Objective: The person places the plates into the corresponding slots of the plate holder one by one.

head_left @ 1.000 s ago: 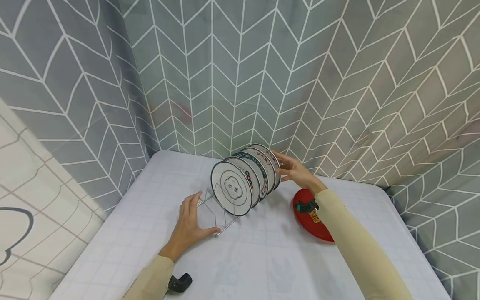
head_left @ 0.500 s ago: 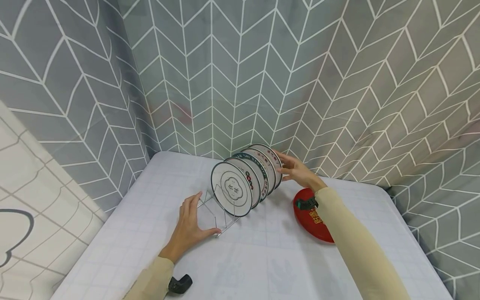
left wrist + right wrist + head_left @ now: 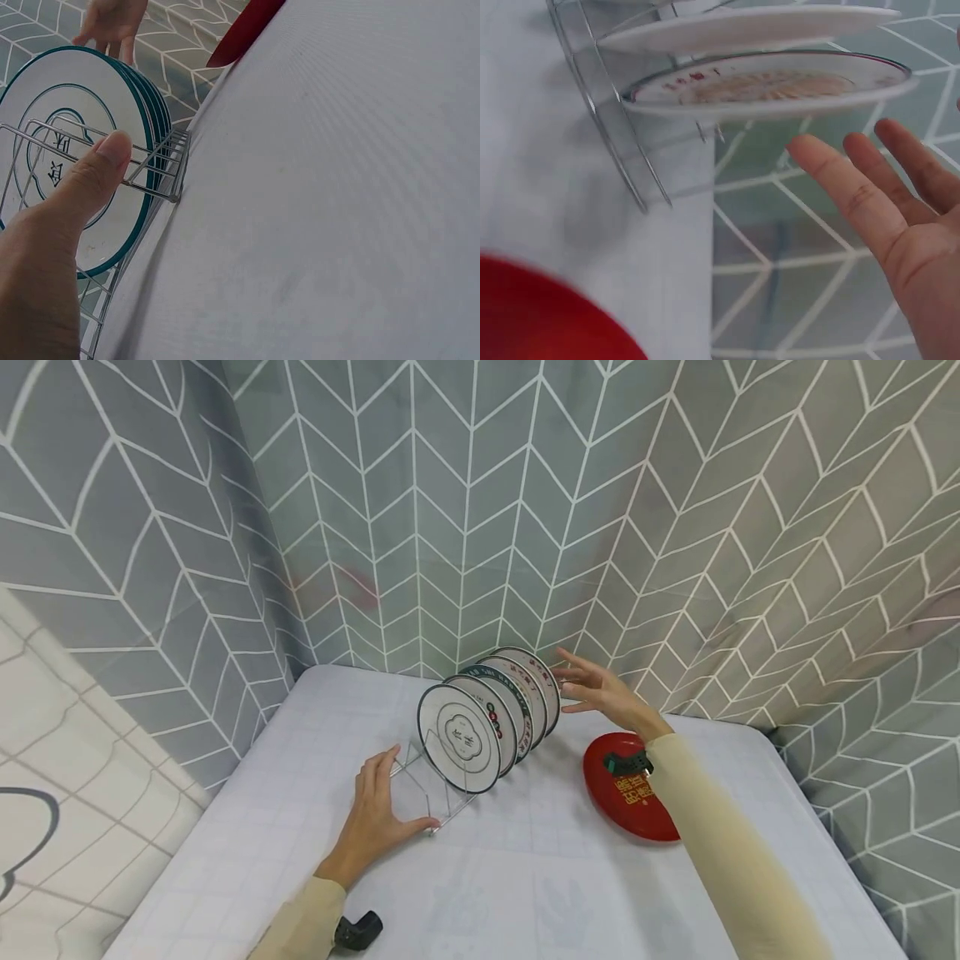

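Several white plates with dark rims stand on edge in a wire plate rack (image 3: 453, 815), leaning one behind another. The front plate (image 3: 450, 747) carries dark characters inside a flower-shaped outline. My left hand (image 3: 372, 814) holds the near-left end of the rack, thumb on one rail and fingers at the other. In the left wrist view the thumb (image 3: 94, 176) lies against the wires. To the right of the rearmost plate (image 3: 765, 86), my right hand (image 3: 606, 695) is spread with fingers extended and apart from it, as the right wrist view shows.
A red plate (image 3: 626, 797) with gold characters lies on the white-covered table (image 3: 517, 885) under my right forearm. Behind the table hangs a grey patterned curtain (image 3: 465, 527), close to the rearmost plates.
My right hand has let go of the rearmost plate and drawn slightly right, its fingers spreading. The left hand stays on the rack. The view has shifted slightly.
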A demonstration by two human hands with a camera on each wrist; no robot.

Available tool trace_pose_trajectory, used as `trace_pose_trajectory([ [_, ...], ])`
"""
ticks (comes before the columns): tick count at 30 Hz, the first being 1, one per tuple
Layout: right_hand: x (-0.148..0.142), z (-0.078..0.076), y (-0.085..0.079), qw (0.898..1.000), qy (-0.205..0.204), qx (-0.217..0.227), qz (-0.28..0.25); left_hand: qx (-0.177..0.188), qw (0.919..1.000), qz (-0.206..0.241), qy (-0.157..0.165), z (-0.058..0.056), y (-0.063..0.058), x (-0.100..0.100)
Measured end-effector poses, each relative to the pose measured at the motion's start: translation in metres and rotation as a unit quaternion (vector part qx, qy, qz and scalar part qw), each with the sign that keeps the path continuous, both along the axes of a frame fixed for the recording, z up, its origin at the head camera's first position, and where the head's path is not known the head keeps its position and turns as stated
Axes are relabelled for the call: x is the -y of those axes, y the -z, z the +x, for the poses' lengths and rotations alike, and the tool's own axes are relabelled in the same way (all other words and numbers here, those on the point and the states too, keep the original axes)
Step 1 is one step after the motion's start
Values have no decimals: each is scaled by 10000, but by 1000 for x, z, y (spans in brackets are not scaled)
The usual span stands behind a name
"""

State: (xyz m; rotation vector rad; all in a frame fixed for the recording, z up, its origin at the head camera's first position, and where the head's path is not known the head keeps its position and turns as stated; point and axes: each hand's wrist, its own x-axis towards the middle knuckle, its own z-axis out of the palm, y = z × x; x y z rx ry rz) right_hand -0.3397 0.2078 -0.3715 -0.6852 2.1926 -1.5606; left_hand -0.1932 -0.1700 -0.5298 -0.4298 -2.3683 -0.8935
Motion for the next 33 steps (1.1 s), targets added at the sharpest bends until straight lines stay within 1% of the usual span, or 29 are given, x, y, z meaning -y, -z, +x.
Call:
trace_pose_trajectory([
  [2, -10, 6, -5, 9998, -119, -155, -5, 17, 10000, 2, -5, 0, -1, 0],
  [4, -21, 14, -5, 9995, -167, -260, 56, -6, 10000, -6, 9, 0, -2, 1],
  [11, -58, 40, 3, 9980, -262, -472, 313, -158, 9999, 1, -6, -1, -3, 4],
  [14, -76, 53, 7, 9973, -189, -560, 433, -191, 9998, -15, -3, -1, -1, 4],
  [17, -100, 69, 12, 9960, 38, -633, 630, -231, 9997, -28, 61, -1, 0, 2],
  [21, -134, 90, 24, 9924, 503, -662, 910, -309, 9995, -20, 104, -2, 2, 1],
  [25, -161, 108, 38, 9840, 1012, -689, 1296, -323, 9994, -37, 96, -3, 3, 1],
  [29, -179, 118, 57, 9764, 1298, -688, 1585, -243, 9997, -46, 77, -3, 2, 1],
  [33, -189, 123, 74, 9731, 1395, -592, 1735, -212, 9997, -70, 53, -3, 2, 1],
])
